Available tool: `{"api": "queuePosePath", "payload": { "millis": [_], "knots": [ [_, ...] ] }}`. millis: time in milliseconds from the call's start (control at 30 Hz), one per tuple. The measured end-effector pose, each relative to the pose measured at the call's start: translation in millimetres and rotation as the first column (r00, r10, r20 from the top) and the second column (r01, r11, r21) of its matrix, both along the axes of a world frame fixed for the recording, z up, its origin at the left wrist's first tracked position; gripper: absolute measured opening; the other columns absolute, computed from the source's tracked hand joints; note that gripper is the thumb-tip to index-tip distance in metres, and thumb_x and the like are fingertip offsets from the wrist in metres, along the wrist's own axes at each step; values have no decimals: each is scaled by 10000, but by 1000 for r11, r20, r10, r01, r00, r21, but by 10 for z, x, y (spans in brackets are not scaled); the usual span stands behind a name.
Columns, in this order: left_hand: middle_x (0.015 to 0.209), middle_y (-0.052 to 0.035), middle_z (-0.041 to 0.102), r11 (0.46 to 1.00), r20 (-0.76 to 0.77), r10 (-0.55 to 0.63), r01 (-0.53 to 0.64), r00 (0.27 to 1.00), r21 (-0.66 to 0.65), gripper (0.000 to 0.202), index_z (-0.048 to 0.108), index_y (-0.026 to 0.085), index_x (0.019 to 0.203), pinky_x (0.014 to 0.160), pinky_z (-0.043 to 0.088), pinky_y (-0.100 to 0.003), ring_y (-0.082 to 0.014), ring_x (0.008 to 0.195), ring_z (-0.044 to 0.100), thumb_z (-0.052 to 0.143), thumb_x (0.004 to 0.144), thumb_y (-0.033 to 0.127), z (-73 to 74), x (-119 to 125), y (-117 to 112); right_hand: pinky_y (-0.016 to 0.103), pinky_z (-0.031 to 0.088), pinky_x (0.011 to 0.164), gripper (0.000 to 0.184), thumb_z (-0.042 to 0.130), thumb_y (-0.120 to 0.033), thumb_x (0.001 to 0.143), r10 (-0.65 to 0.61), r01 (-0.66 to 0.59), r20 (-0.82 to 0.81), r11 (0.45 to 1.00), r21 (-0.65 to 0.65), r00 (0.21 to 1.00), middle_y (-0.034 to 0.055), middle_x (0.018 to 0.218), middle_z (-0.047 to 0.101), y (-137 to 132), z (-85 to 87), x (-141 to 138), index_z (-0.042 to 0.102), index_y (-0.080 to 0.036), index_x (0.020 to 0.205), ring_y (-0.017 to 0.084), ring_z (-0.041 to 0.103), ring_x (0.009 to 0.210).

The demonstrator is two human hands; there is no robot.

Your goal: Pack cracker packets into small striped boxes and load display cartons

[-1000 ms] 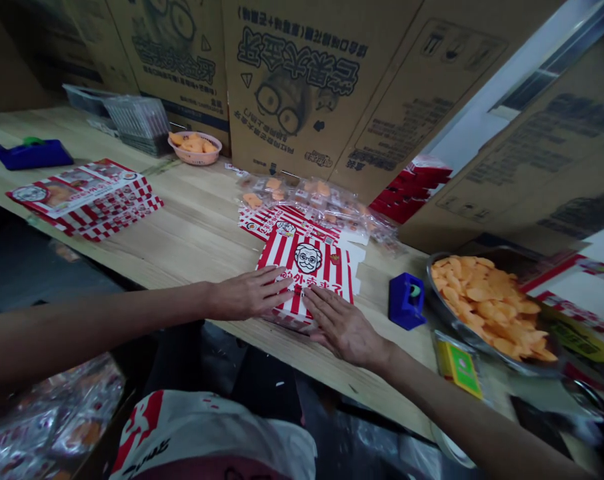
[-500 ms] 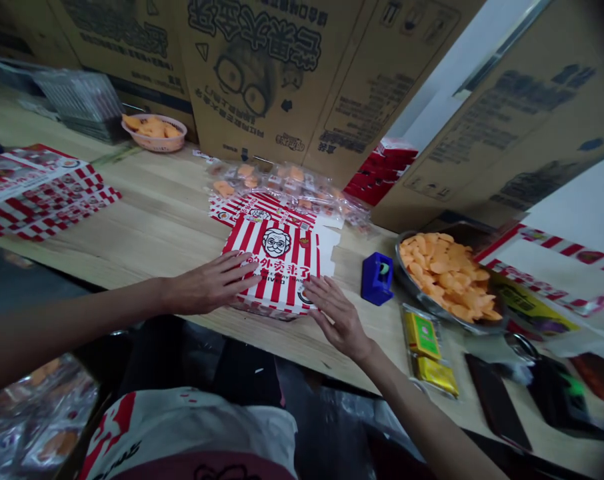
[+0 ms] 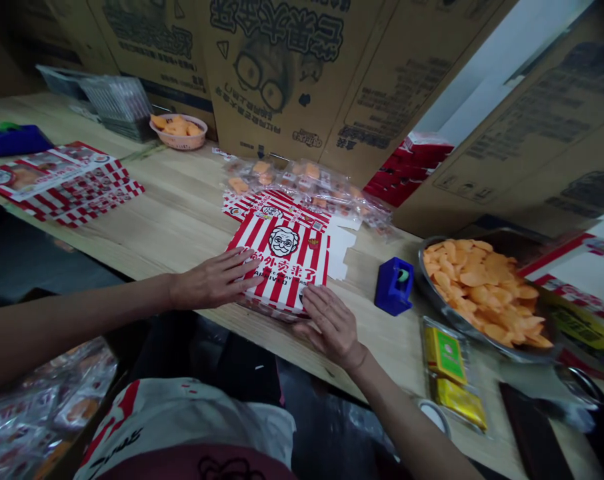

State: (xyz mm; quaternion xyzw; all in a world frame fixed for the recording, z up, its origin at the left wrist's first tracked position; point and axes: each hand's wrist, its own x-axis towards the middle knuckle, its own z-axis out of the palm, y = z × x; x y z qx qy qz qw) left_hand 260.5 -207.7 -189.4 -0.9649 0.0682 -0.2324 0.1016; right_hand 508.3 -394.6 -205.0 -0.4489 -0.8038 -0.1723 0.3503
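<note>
Head view, and from where I'm standing the striped box (image 3: 285, 263) sits right by the front edge of the worktop (image 3: 172, 213), mostly between and just beyond both hands. Left hand (image 3: 212, 283) is open, fingers laid over the near left corner; right hand (image 3: 332, 327) is open too, fingers on the near right corner, thumb lower down. Neither's really nearer, both look to be touching it. Box seems squarish, so can't call a long axis tbh.

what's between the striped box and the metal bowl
In the head view, white flaps jut out beside the box, then a blue tape dispenser stands near the bowl.
</note>
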Motion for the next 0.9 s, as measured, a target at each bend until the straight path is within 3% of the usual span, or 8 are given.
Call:
{"api": "queuePosePath", "payload": {
  "millis": [133, 267, 500, 767, 900],
  "knots": [
    [1296, -212, 548, 999, 59, 20, -21, 998, 28, 460, 480, 82, 1275, 1081, 398, -503, -336, 1375, 330, 609, 864, 242, -32, 19, -46, 447, 516, 998, 619, 633, -175, 856, -28, 28, -17, 999, 18, 999, 158, 1189, 659, -4, 9, -19, 388, -149, 1424, 243, 566, 1207],
    [1346, -226, 505, 1000, 20, 18, -18, 1000, -24, 486, 450, 81, 1304, 1100, 366, -522, -338, 1386, 309, 593, 874, 257, -18, 16, -68, 482, 509, 996, 596, 652, -139, 831, -5, 5, -90, 1000, 3, 996, 180, 1171, 662, -17, -26, -76, 437, -124, 1387, 262, 550, 1225],
    [1373, -114, 524, 999, -2, 46, -46, 999, 28, 474, 445, 193, 1342, 1109, 348, -527, -301, 1391, 315, 567, 884, 179, -51, 11, -80, 492, 505, 993, 575, 635, -100, 832, -12, 13, -84, 1000, 14, 996, 179, 1159, 668, -3, -64, -90, 441, -130, 1373, 256, 544, 1231],
    [1342, -170, 545, 998, 21, 55, -56, 998, 43, 421, 492, 118, 1297, 1094, 384, -485, -302, 1364, 367, 559, 899, 238, -19, 41, -169, 497, 479, 1020, 632, 656, -143, 834, 37, -37, -6, 999, -24, 999, 200, 1220, 630, 34, -107, 48, 394, -100, 1408, 270, 498, 1276],
    [1327, -192, 552, 993, 83, 111, -113, 990, 17, 395, 505, 94, 1281, 1081, 379, -515, -320, 1352, 384, 537, 890, 142, -85, 129, -235, 531, 446, 1042, 629, 646, -123, 831, -4, 3, -15, 999, -35, 1000, 173, 1281, 597, 189, -126, 202, 410, -165, 1412, 282, 463, 1307]
  ]
}}
